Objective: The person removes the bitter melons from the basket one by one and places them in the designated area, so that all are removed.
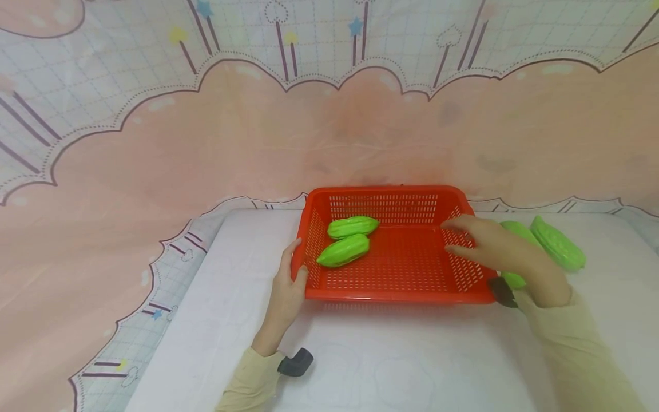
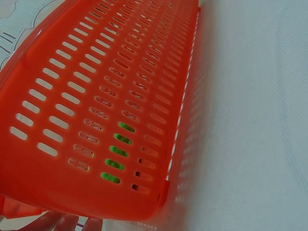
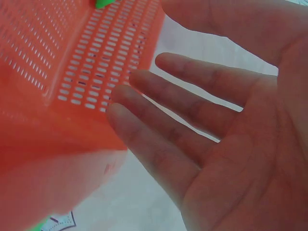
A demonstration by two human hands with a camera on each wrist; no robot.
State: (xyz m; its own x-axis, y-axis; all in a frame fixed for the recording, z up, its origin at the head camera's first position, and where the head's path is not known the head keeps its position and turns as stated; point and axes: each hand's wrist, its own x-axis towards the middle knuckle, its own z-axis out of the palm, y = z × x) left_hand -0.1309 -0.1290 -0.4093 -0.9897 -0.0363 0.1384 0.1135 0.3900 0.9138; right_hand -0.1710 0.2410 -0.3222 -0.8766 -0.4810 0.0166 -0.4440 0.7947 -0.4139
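Note:
A red plastic basket (image 1: 396, 295) with slotted walls stands on the table. My left hand (image 1: 288, 289) grips its left rim, and its fingertips (image 2: 91, 224) show at the basket's end in the left wrist view. Inside, towards the left, lie two bright green bitter melons: a rear one (image 1: 352, 227) and a front one (image 1: 344, 250). Over the basket's right side, my right hand (image 1: 496, 246) is held with fingers spread and nothing in them. Right of the basket lies another bitter melon (image 1: 558, 243), with more green partly hidden behind my right hand and forearm.
A white cloth covers the table (image 1: 381, 360). Behind it hangs a pink and white patterned curtain (image 1: 360, 131), close to the basket's back edge. Each wrist bears a dark mount, the left mount (image 1: 296, 362) standing just above the cloth.

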